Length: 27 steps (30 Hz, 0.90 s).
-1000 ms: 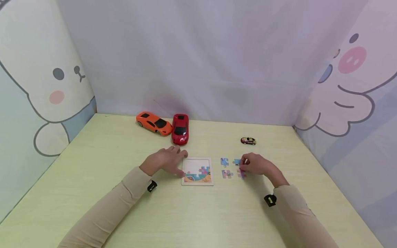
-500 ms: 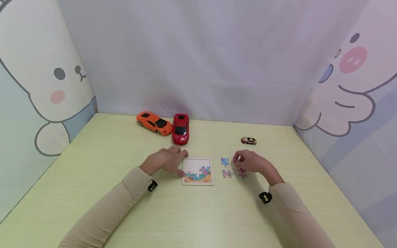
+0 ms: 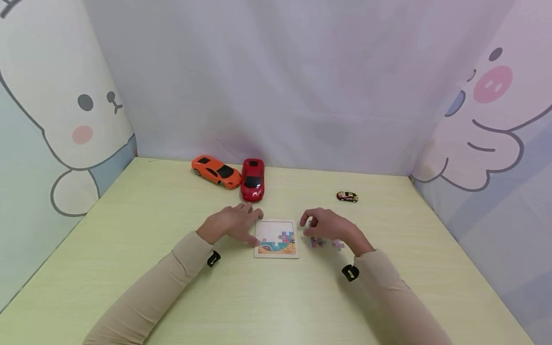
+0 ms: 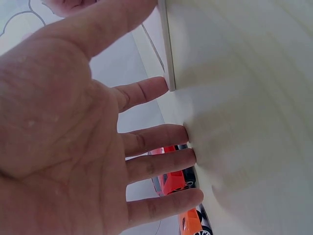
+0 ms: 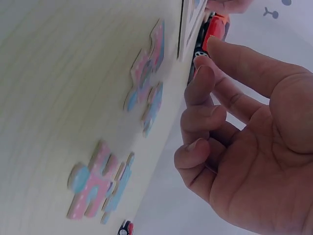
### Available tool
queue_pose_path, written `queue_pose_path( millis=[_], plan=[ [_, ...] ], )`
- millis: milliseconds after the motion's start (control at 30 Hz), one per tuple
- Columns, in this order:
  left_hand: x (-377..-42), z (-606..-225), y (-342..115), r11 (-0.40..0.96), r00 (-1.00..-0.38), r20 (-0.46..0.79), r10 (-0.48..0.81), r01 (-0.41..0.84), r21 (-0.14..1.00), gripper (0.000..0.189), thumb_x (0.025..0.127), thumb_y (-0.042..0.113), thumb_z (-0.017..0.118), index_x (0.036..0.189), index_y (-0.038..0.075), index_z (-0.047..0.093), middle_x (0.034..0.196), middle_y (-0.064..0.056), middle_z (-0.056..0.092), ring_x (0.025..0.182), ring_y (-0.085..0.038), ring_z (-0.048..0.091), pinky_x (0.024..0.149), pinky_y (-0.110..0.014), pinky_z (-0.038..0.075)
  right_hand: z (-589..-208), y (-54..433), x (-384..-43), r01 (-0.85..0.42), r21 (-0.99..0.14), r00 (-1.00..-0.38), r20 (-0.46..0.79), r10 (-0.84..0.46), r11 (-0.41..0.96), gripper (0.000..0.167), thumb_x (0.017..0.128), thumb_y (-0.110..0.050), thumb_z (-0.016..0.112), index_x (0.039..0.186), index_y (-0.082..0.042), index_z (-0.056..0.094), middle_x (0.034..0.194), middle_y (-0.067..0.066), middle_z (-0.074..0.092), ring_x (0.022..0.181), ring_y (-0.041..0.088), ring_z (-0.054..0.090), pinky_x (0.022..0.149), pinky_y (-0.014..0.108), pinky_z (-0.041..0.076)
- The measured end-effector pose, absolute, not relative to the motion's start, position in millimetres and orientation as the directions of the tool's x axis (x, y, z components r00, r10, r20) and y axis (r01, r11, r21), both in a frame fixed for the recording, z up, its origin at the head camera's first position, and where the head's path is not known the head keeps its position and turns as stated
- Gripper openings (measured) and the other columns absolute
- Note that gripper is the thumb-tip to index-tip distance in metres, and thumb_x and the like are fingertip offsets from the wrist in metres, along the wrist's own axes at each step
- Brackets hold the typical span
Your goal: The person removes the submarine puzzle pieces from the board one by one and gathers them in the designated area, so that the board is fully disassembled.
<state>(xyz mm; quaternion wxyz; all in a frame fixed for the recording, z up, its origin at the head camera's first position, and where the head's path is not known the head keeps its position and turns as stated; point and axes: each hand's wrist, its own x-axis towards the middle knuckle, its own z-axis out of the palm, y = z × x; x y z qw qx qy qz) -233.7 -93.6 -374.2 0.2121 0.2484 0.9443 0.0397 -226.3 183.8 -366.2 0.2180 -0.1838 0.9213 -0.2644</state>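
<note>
In the head view, my left hand [image 3: 235,224] lies at the left side of a square puzzle board [image 3: 276,256]. Its fingers are spread, with the thumb at the board's near left and the index finger at its far left corner. Coloured pieces fill the board's lower part and right side; the upper left shows a bare white base. My right hand [image 3: 327,225] hovers over loose jigsaw pieces right of the board. Its fingers bend loosely, thumb apart, holding nothing. The right wrist view shows a pink piece [image 5: 90,193], a blue piece [image 5: 118,188] and others [image 5: 144,78] flat on the table.
An orange toy car [image 3: 215,171] and a red toy car [image 3: 252,179] stand behind the left hand. A small patterned toy car [image 3: 347,196] stands at the back right. Printed cloth walls [image 3: 336,86] enclose the back and sides of the table [image 3: 258,302].
My right hand has moved left across the loose pieces toward the board, and its fingers have parted from the thumb. The left hand stays at the board's left side.
</note>
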Motion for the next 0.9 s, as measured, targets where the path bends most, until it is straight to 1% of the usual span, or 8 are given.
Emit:
queue_pose_path(
  millis=[167,367,500,600,733,833,900],
  plan=[
    [-234,-375,-93,0.876,-0.789,-0.381,0.481,0.451,0.172,0.071,0.083,0.051,0.077,0.139,0.022,0.046,0.126,-0.009,0.047,0.117,-0.025,0.045,0.094,-0.047,0.047,-370,168,-227,-0.203,-0.569,-0.819,-0.347,-0.456,0.797,0.019,0.093,-0.013,0.070,0.111,-0.017,0.064,0.087,0.005,0.060,0.061,0.021,0.058,0.063,0.034,0.048],
    [-233,-374,-92,0.877,-0.790,-0.382,0.480,0.450,0.172,0.071,0.083,0.050,0.077,0.140,0.022,0.046,0.125,-0.009,0.048,0.117,-0.025,0.045,0.094,-0.047,0.047,-370,153,-225,-0.158,-0.570,-0.806,-0.397,-0.438,0.806,0.028,0.090,-0.014,0.076,0.114,-0.019,0.063,0.091,0.008,0.058,0.054,0.025,0.058,0.053,0.037,0.050],
    [-234,-374,-92,0.877,-0.791,-0.382,0.479,0.447,0.174,0.071,0.083,0.051,0.077,0.140,0.022,0.046,0.126,-0.009,0.048,0.118,-0.025,0.046,0.095,-0.048,0.047,-370,145,-223,-0.150,-0.554,-0.799,-0.420,-0.431,0.819,0.031,0.087,-0.016,0.078,0.114,-0.021,0.062,0.089,0.006,0.058,0.057,0.024,0.056,0.049,0.034,0.048],
    [-234,-375,-93,0.877,-0.790,-0.382,0.479,0.447,0.174,0.071,0.083,0.051,0.077,0.140,0.023,0.046,0.127,-0.009,0.048,0.118,-0.025,0.045,0.095,-0.048,0.047,-372,142,-222,-0.168,-0.544,-0.796,-0.418,-0.438,0.822,0.032,0.087,-0.016,0.079,0.112,-0.022,0.061,0.088,0.005,0.058,0.066,0.021,0.055,0.053,0.031,0.047],
    [-234,-375,-93,0.875,-0.788,-0.383,0.483,0.455,0.167,0.071,0.084,0.051,0.077,0.141,0.022,0.046,0.127,-0.009,0.048,0.118,-0.025,0.046,0.095,-0.048,0.047,-374,138,-222,-0.185,-0.539,-0.794,-0.410,-0.448,0.822,0.032,0.085,-0.015,0.080,0.110,-0.022,0.061,0.087,0.004,0.059,0.078,0.019,0.054,0.062,0.031,0.046],
    [-235,-375,-93,0.871,-0.786,-0.379,0.489,0.463,0.165,0.071,0.084,0.051,0.077,0.140,0.022,0.046,0.126,-0.009,0.048,0.118,-0.026,0.046,0.096,-0.049,0.046,-375,137,-221,-0.183,-0.533,-0.796,-0.413,-0.443,0.826,0.033,0.085,-0.014,0.081,0.110,-0.022,0.060,0.087,0.005,0.059,0.080,0.019,0.054,0.065,0.031,0.045],
    [-235,-375,-93,0.870,-0.785,-0.377,0.491,0.465,0.166,0.070,0.084,0.051,0.077,0.140,0.022,0.046,0.126,-0.009,0.048,0.118,-0.026,0.046,0.096,-0.049,0.046,-375,136,-221,-0.183,-0.527,-0.796,-0.417,-0.439,0.830,0.033,0.086,-0.014,0.081,0.109,-0.022,0.059,0.086,0.004,0.059,0.080,0.019,0.054,0.065,0.032,0.045]
  ],
)
